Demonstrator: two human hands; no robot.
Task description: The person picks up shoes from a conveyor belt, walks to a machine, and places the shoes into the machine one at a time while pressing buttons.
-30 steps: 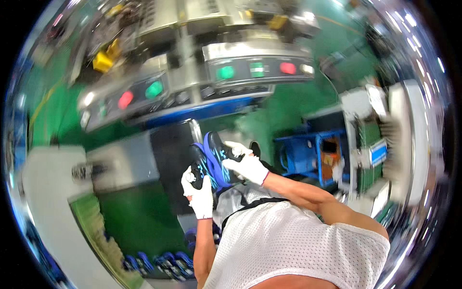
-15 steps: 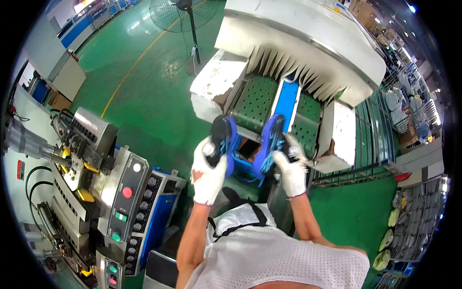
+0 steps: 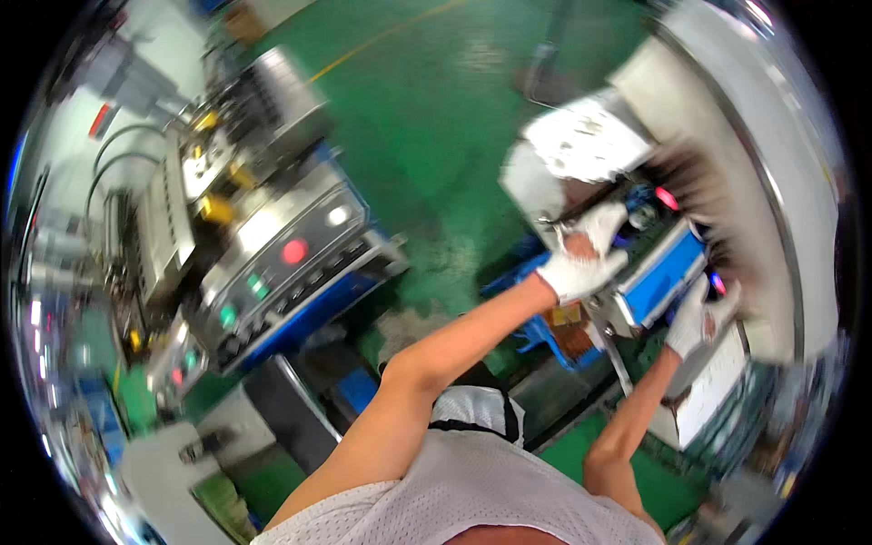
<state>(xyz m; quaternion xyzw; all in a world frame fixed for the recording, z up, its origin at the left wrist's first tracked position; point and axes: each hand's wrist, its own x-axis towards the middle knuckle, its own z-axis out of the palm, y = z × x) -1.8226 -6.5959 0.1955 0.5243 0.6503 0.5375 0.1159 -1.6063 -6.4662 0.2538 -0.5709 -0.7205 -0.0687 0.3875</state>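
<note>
A grey control panel (image 3: 291, 263) with a blue lower edge stands at nine o'clock, carrying a round red button (image 3: 293, 252), a white one and small green ones. At two o'clock lies a crumpled white sheet (image 3: 590, 136). A white label plate (image 3: 713, 395) sits at four o'clock.

White gloves (image 3: 581, 263), a blue conveyor belt (image 3: 658, 282), green floor (image 3: 427, 118), a red button (image 3: 292, 252).

Bright, even light; heavy motion blur throughout, fisheye bending at edges.
</note>
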